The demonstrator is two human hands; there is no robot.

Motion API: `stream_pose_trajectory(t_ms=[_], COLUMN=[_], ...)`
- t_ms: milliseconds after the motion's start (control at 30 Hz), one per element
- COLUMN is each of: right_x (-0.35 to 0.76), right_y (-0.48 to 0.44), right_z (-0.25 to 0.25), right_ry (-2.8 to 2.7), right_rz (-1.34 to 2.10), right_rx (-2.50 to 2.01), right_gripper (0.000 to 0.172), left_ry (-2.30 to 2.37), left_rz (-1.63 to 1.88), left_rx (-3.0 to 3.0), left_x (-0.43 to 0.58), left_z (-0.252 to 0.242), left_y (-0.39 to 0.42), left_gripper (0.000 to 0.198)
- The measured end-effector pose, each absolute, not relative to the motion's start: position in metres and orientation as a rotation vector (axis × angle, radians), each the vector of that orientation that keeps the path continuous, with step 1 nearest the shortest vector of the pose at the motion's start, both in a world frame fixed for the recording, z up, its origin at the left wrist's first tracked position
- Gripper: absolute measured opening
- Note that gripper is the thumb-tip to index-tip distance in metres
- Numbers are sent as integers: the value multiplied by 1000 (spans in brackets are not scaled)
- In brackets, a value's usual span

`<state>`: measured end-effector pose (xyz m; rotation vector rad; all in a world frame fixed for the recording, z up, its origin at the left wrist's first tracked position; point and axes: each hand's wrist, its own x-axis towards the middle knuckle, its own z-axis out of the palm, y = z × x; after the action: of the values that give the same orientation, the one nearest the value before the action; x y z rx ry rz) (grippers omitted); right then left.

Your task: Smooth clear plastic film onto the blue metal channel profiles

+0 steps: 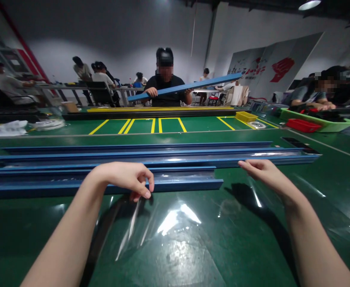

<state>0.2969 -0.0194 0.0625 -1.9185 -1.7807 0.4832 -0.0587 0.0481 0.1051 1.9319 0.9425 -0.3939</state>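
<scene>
My left hand [130, 179] is closed in a pinch on a thin sheet of clear plastic film [130, 231], which hangs in creases onto the table. My right hand [260, 169] is pinched too, with fingertips pointing left; a shiny strip of film shows just below it, though its exact grip is hard to make out. The nearest blue channel strip [189, 185] lies behind my left hand. A longer blue channel strip [285, 159] runs beyond both hands, and another blue strip [133, 147] lies behind that. Glare hides most film edges.
Across the green table [192, 137], a person [170, 89] holds a blue strip [189, 85] in both hands. A yellow tray [246, 116], red tray [304, 125] and green bin [336, 126] stand at right. A dark flat object [300, 145] lies by the strips' right ends.
</scene>
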Motion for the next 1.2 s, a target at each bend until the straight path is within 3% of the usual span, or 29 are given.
stream_pose_trajectory(t_ms=[200, 567, 900, 1200], right_x=[299, 311, 310, 305], right_y=[-17, -18, -11, -10], right_z=[61, 57, 52, 53], right_ry=[-1522, -1270, -1240, -1284], right_rz=[-299, -816, -627, -463], right_rx=[-2338, -2439, -2558, -2612], right_gripper=[48, 49, 51, 51], left_ry=[965, 1223, 1304, 1913], left_rz=[-485, -517, -406, -244], left_rx=[1879, 2061, 1978, 2058], left_x=[-43, -50, -101, -184], left_z=[83, 89, 82, 62], left_y=[52, 43, 27, 8], left_gripper=[25, 33, 47, 53])
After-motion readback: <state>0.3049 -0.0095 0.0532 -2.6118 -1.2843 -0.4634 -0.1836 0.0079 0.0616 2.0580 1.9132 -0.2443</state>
